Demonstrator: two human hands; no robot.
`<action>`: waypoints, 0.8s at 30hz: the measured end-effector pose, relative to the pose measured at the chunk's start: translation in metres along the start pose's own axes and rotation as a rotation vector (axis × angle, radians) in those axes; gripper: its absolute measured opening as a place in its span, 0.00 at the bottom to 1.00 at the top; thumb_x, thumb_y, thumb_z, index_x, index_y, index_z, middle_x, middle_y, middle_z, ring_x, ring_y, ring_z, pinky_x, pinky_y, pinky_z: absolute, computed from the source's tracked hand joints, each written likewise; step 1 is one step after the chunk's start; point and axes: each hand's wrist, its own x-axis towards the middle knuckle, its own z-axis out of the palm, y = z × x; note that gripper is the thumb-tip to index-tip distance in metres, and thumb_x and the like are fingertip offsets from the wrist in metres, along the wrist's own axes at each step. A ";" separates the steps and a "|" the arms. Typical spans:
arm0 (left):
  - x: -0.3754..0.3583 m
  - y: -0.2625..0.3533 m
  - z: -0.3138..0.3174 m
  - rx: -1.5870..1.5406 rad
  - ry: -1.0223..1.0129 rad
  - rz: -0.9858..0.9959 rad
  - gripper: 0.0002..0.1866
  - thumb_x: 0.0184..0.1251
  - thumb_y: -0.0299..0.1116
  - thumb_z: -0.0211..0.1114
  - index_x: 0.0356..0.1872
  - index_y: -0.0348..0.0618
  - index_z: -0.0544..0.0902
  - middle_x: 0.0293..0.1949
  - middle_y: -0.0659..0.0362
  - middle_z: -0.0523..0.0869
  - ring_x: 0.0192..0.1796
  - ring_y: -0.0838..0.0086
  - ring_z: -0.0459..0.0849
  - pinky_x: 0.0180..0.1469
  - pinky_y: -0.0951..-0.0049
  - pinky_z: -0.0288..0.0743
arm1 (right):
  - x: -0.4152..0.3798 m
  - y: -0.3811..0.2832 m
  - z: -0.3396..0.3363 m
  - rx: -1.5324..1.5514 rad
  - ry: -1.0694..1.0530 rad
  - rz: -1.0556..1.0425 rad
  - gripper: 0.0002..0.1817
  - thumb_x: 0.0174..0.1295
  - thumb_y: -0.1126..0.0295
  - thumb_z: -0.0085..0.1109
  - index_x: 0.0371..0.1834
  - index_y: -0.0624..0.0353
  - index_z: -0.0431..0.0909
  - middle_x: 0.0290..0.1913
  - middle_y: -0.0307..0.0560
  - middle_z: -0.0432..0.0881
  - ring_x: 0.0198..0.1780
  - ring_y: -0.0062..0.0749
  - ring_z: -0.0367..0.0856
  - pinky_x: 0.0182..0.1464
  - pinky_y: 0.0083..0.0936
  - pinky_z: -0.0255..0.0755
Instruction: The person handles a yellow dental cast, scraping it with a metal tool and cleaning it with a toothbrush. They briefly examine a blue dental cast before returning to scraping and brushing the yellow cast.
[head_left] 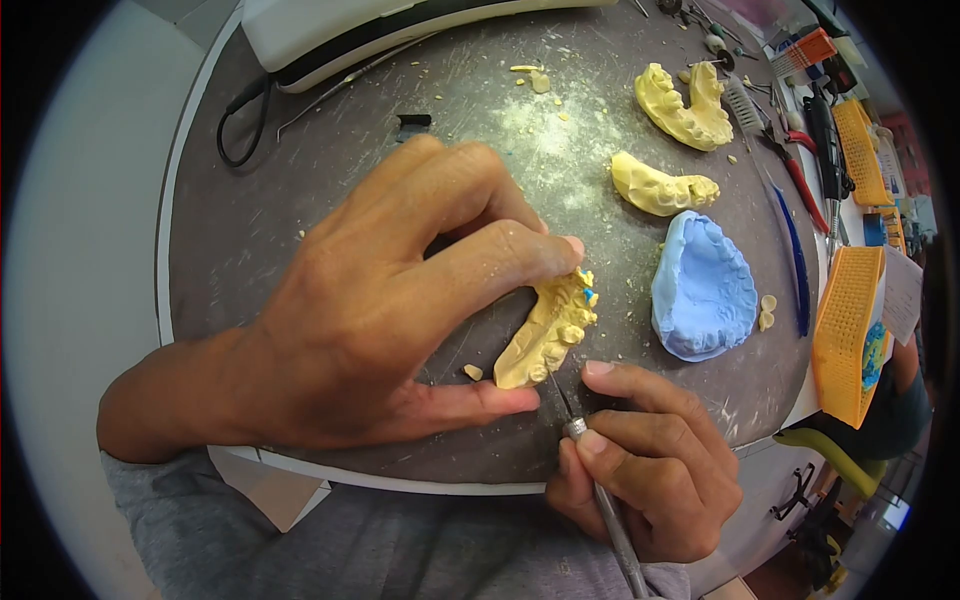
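Over a scratched grey-brown worktop point(400, 300), the left hand point(370, 285) spans the held yellow dental cast point(545, 335), fingers parted only by the cast's length, a fingertip at the far end and the thumb at the near end. The right hand point(660, 460) has its fingers closed in a pinch around a slim metal tool point(615, 530). To the right, well apart from the held cast, lies a blue mould point(704, 290), hollow side up; beyond it sit a horseshoe-shaped yellow cast point(685, 110) and a shorter yellow piece point(660, 187). The held cast lies near the worktop's front edge, its curved long axis slanting from lower left to upper right, toothed side facing right, blue spots near the far end. The tool slants up and leftward, its thin tip at the cast's near, toothed edge.
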 end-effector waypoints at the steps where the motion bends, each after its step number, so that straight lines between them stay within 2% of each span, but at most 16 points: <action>1: 0.000 0.000 0.000 -0.005 -0.009 -0.004 0.39 0.40 0.47 0.86 0.55 0.35 0.86 0.43 0.51 0.82 0.43 0.69 0.83 0.44 0.73 0.79 | 0.000 0.000 0.000 -0.002 0.003 0.001 0.15 0.54 0.78 0.78 0.35 0.58 0.76 0.29 0.48 0.85 0.44 0.53 0.92 0.43 0.37 0.87; 24: 0.000 -0.002 -0.001 -0.013 -0.028 0.006 0.39 0.42 0.48 0.86 0.56 0.34 0.86 0.44 0.50 0.83 0.44 0.68 0.83 0.44 0.72 0.79 | -0.001 0.002 -0.001 0.004 -0.007 -0.010 0.15 0.53 0.78 0.78 0.36 0.58 0.77 0.29 0.46 0.84 0.45 0.52 0.91 0.44 0.37 0.87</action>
